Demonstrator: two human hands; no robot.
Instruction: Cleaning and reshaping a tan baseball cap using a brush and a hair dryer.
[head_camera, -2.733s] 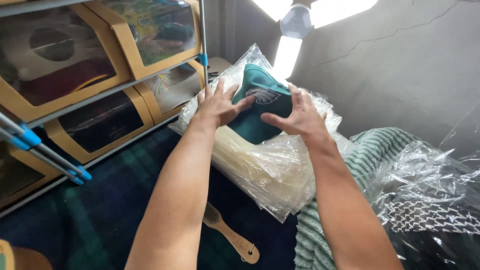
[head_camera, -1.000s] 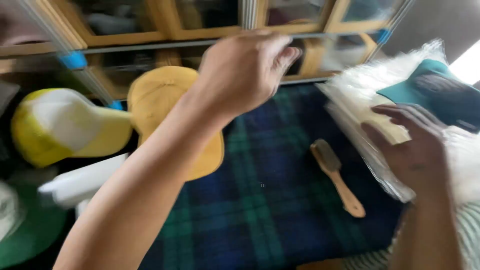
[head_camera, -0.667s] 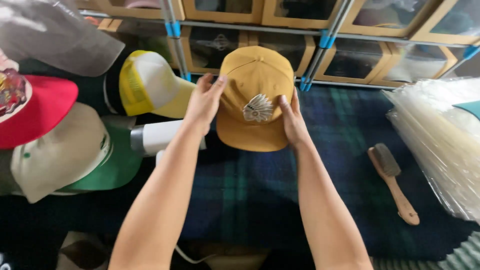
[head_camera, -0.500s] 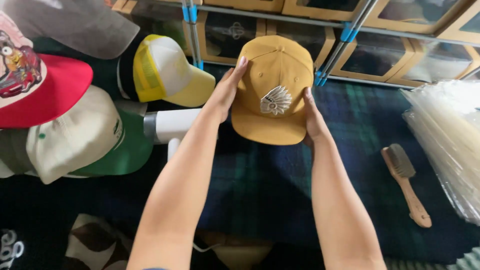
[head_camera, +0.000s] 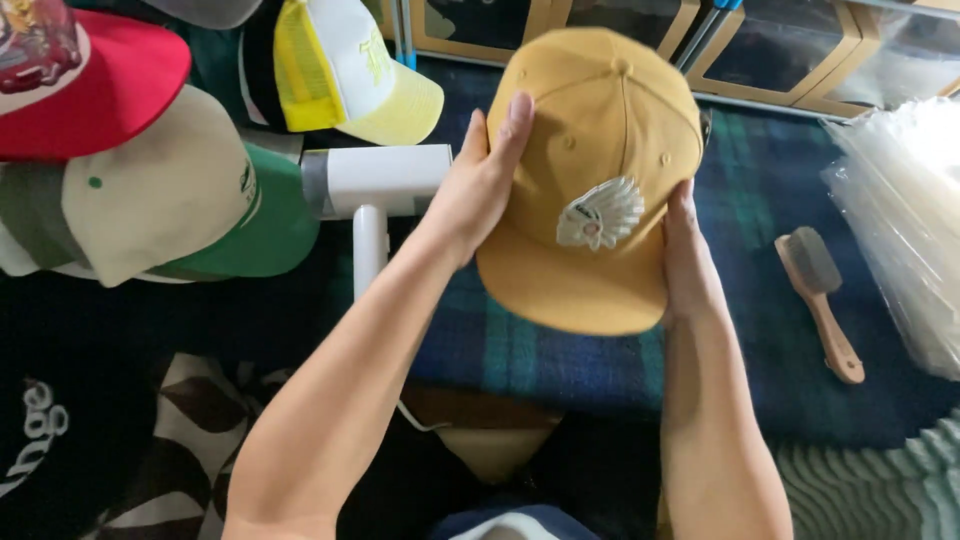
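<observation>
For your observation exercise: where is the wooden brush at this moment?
In the head view the wooden brush lies on the plaid cloth, right of the right hand and the mustard cap, beside the stacked clear bags.

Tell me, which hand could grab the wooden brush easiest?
Probably the right hand. It rests on the mustard cap's right side, and the wooden brush lies just to its right on the plaid cloth. The left hand is across the cap, farther away.

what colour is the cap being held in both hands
Mustard yellow cap, with a pale feathered emblem on its front; the head view shows it clearly.
</observation>
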